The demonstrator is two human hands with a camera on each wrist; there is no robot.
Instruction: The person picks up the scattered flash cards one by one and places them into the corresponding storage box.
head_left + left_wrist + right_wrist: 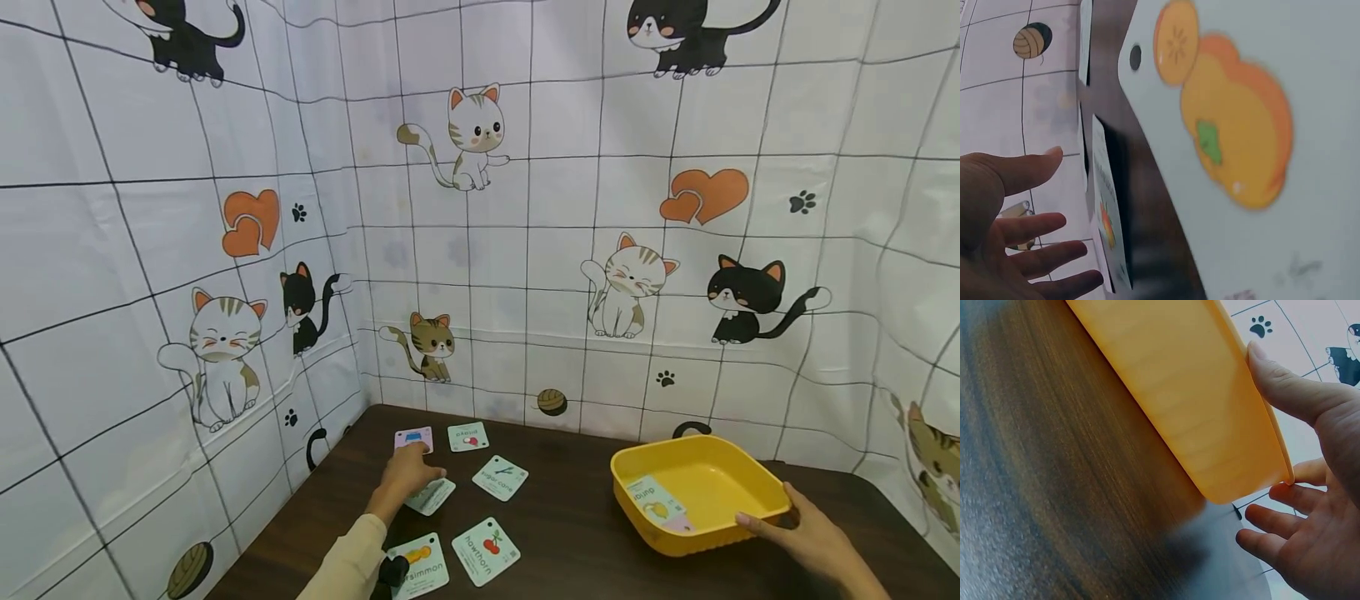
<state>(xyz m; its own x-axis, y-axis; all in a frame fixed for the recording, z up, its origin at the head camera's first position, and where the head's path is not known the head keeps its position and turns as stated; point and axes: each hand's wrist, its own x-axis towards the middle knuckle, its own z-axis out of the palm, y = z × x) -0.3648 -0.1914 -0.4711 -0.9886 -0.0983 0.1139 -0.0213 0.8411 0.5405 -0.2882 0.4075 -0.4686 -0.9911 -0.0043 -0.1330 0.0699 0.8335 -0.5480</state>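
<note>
My left hand (405,479) reaches over the left group of picture cards, its fingers spread and its thumb apart in the left wrist view. Beneath it lies a fruit card (433,498), tilted in the left wrist view and partly covered by the hand in the head view. A pink-edged card (412,434) is just beyond the fingertips. The persimmon card (426,575) lies near my left wrist. On the right, my right hand (813,533) grips the near right corner of a yellow plastic basket (667,543), thumb on its rim and fingers around the outside. A durian card (651,497) lies inside.
The hawthorn card (486,554), sugar cane card (501,477) and another fruit card (468,437) are spread on the dark wooden table (566,500). A cat-print curtain (558,333) hangs behind the table's far edge and along both sides.
</note>
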